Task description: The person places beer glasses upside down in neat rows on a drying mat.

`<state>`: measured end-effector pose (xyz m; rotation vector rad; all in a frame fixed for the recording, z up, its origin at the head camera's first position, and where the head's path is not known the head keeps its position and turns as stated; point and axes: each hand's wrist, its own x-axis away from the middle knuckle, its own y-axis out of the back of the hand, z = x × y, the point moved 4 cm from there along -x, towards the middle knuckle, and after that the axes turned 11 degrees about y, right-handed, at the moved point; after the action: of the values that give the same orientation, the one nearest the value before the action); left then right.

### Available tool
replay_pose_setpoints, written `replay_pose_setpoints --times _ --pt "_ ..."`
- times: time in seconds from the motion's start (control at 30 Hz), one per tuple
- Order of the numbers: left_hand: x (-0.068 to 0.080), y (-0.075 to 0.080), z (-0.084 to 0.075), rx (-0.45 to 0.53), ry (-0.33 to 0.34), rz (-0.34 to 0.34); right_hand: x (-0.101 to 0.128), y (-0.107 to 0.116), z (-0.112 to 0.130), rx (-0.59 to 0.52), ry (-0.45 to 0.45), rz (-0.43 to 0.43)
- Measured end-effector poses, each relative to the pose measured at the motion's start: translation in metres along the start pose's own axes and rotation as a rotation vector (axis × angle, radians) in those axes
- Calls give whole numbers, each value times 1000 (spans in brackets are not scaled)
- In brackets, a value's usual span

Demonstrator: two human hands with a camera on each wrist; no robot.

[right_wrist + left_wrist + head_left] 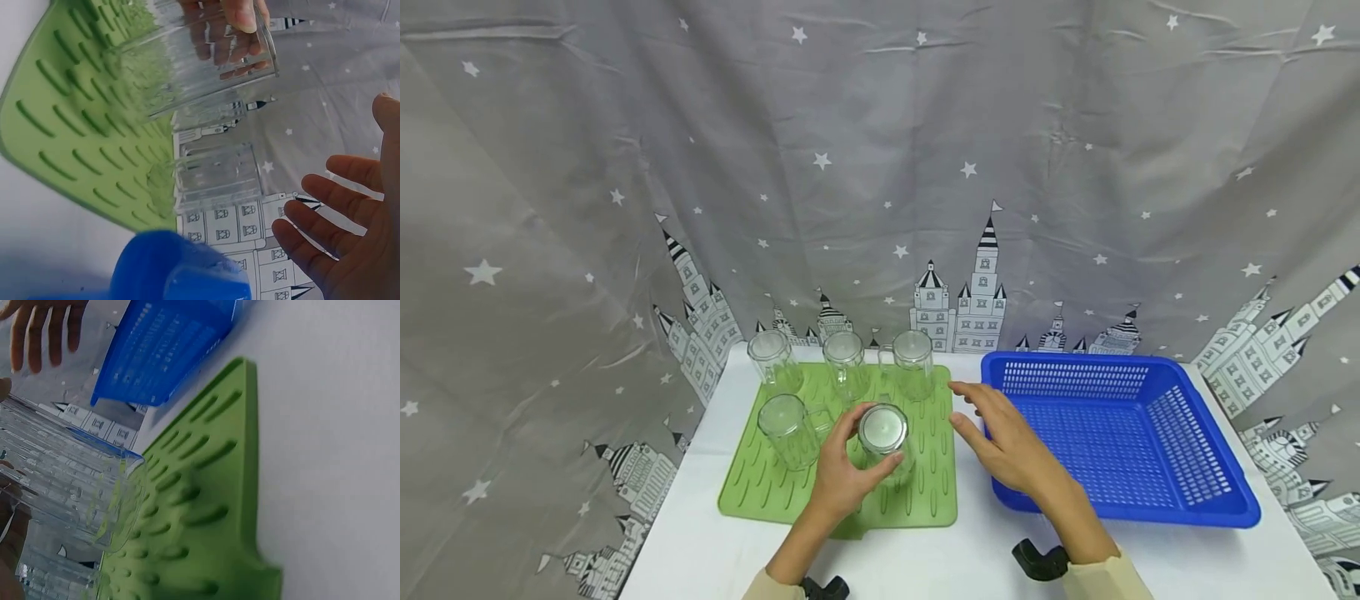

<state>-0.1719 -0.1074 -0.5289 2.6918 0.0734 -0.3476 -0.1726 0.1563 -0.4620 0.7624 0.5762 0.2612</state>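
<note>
Centrally, near the front edge of the green ribbed drying mat (925,467), left hand (842,475) curled round an inverted clear ribbed glass (883,442), thumb and fingers wrapping its wall, flat base uppermost. Long axis of the held glass roughly upright in the head view, perhaps slightly tilted; open rim toward the mat, contact with the mat not decidable. Right hand (1007,446) empty, fingers straight and spread, hovering between the mat's right edge and the near-left wall of the blue perforated basket (1225,500), close to the glass but apart from it. Left hand therefore the nearer, already in contact; glass lying to the left of the right hand, basket just to its right. Four more clear glasses on the mat: three along its far edge (770,358) (844,360) (913,360) and one handled mug (786,429) at the left, just beside the held glass. Left wrist view: ribbed wall of the held glass (62,481) seen at close range, above the mat (206,506), with the basket (169,350) and right fingertips (44,331) beyond; grip itself mostly out of frame. Right wrist view: left thumb (240,15) pressed on the glass (200,56), open right palm (356,237) facing it, and basket rim (181,269) blurred at the bottom, details absent from the head view. All set on a white table (715,550).
</note>
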Motion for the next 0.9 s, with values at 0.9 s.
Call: replay_pose_setpoints --times 0.9 --pt "-19 -8 27 7 111 42 18 4 -18 38 -25 -2"
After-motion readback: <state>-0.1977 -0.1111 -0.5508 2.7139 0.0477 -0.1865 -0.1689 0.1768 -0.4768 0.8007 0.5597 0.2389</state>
